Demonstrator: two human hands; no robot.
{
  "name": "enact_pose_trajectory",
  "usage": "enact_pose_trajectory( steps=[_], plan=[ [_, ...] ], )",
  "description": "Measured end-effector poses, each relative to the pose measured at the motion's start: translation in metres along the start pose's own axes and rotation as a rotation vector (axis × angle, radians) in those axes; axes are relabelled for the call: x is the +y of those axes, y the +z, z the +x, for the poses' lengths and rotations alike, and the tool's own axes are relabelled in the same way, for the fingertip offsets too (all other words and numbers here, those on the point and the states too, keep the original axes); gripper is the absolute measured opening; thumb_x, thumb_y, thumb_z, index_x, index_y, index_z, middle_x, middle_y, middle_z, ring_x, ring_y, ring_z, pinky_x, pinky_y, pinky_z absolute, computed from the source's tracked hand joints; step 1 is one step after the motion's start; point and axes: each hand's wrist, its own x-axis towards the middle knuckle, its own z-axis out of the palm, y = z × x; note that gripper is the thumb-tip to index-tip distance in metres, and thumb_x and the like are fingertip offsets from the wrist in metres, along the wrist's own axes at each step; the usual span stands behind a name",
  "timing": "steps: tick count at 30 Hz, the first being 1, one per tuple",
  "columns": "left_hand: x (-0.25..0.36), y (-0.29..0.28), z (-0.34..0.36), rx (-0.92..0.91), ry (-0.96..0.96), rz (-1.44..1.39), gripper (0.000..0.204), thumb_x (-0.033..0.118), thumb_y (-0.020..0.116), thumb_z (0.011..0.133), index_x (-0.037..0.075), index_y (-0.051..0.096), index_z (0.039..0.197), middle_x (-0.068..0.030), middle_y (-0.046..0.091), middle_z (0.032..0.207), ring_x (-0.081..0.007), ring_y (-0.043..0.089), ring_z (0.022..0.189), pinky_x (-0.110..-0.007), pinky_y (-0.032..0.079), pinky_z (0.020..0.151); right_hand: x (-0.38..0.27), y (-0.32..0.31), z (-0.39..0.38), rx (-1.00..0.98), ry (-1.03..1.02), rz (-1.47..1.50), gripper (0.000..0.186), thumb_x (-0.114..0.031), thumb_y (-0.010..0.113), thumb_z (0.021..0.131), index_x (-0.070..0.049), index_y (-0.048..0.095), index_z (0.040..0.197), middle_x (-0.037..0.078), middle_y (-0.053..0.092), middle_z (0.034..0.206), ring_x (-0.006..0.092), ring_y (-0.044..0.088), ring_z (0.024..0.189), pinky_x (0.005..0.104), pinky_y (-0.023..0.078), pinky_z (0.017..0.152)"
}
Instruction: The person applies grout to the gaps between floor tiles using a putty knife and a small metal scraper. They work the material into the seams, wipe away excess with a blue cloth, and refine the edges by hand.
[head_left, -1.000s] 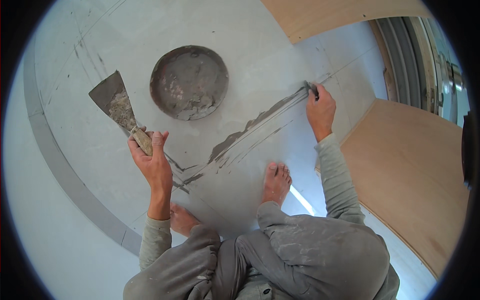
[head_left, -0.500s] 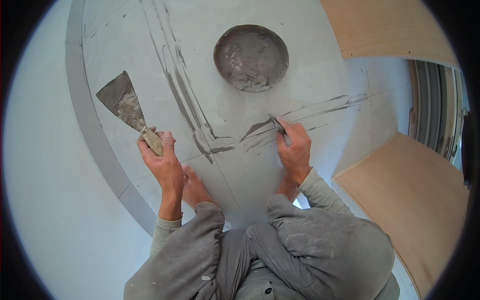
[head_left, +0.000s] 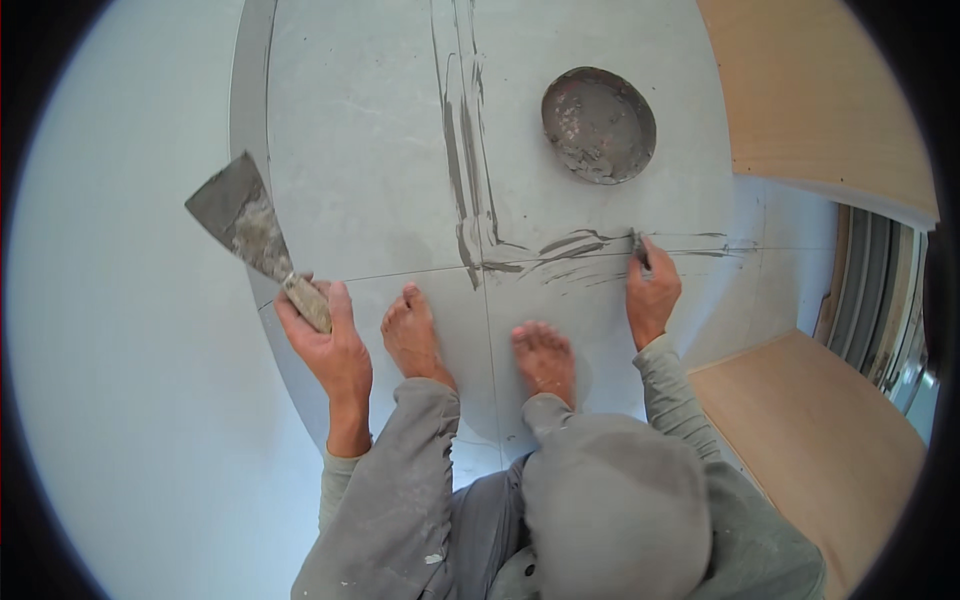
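My left hand (head_left: 335, 345) is closed round the worn handle of a wide putty knife (head_left: 245, 222), its blade raised and smeared with grey paste. In my right hand (head_left: 654, 293) is a small dark grey spreader (head_left: 640, 249), mostly hidden by my fingers. Its tip meets the floor at the tile joint running to the right. Streaks of grey grout (head_left: 575, 243) lie along this joint, and more grout streaks (head_left: 466, 150) run up the joint leading away from me. Beyond my right hand stands a round bowl (head_left: 600, 125) with grey grout inside.
My bare feet (head_left: 545, 362) are on the pale tiled floor (head_left: 350, 120), between my hands. Wooden panels (head_left: 815, 450) flank the right side, near and far. A pale wall (head_left: 130, 330) fills the left, with a grey border strip (head_left: 247, 80) beside it.
My right hand has moved right along the joint with the spreader. The view has shifted and turned, so bowl and streaks appear farther right; my left hand still holds the putty knife.
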Motion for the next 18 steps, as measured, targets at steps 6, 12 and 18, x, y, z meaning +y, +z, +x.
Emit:
enact_pose_trajectory(
  steps=[6, 12, 18],
  plan=[
    [0.002, -0.035, -0.048, 0.046, -0.170, 0.049, 0.031, 0.009, 0.064, 0.099, -0.002, 0.047, 0.124, -0.0030, 0.053, 0.099, -0.0105, 0.050, 0.089, -0.025, 0.044, 0.084, -0.092, 0.033, -0.051, -0.554, -0.193, 0.176, 0.040, -0.003, 0.072, 0.080, -0.007, 0.072, 0.119, 0.015, 0.074, 0.105, 0.0320, 0.069, 0.096, 0.0410, 0.056, 0.087],
    [-0.009, -0.058, -0.068, 0.084, -0.196, 0.072, 0.031, 0.008, 0.062, 0.100, -0.001, 0.045, 0.124, -0.0027, 0.052, 0.099, -0.0098, 0.048, 0.089, -0.025, 0.043, 0.083, -0.113, 0.033, -0.039, -0.554, -0.464, 0.344, 0.035, -0.005, 0.068, 0.079, -0.005, 0.072, 0.114, 0.008, 0.072, 0.111, 0.0280, 0.065, 0.101, 0.0412, 0.056, 0.085],
    [-0.022, -0.047, -0.072, 0.090, -0.304, -0.037, 0.031, 0.007, 0.062, 0.100, -0.001, 0.044, 0.124, -0.0027, 0.051, 0.099, -0.0093, 0.048, 0.089, -0.024, 0.043, 0.082, -0.052, 0.009, -0.012, -0.803, -0.895, 0.064, 0.033, -0.008, 0.068, 0.079, -0.007, 0.072, 0.111, 0.002, 0.069, 0.118, 0.0228, 0.061, 0.112, 0.0395, 0.046, 0.099]
  ],
)
